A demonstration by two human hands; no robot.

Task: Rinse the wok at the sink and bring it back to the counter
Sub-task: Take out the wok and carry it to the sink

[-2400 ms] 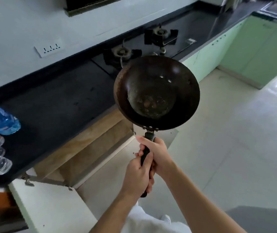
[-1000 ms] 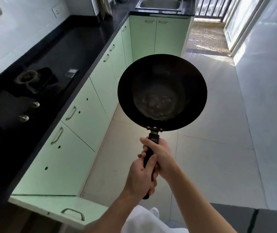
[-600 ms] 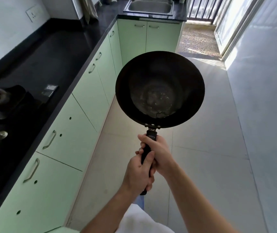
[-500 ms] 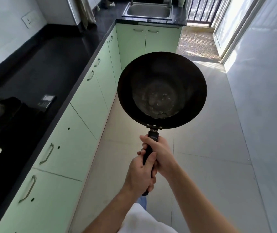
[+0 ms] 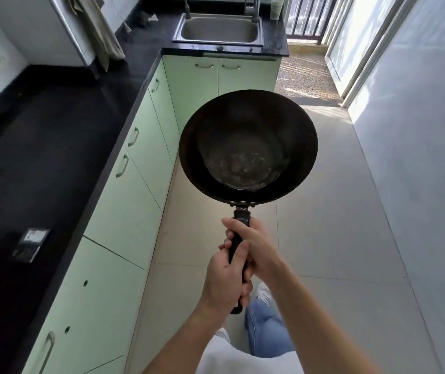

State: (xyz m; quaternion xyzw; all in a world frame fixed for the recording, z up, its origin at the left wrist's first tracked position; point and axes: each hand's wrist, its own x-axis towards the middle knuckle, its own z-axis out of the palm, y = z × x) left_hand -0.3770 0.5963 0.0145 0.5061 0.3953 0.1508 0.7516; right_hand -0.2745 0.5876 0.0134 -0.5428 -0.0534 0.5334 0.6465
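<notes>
A: What is recorded nearest the camera?

B: A white garment and a blue-jeaned knee are seen at the near edge. Above them, the wok handle is gripped by both hands: the left hand is wrapped around the near end, and the right hand is closed on it just beyond, nearer the bowl. The two hands are touching.

A: And the wok itself?

B: The wok is held in the air over the tiled floor, bowl facing up and tipped slightly toward the camera. Pale residue is noted on its inner base.

A: What is observed to the left?

B: A black counter is set over pale green cabinets. A small dark packet is lying on it.

A: Farther off?

B: A steel sink is set in the far counter, well apart from the wok. A cloth is hung at far left.
</notes>
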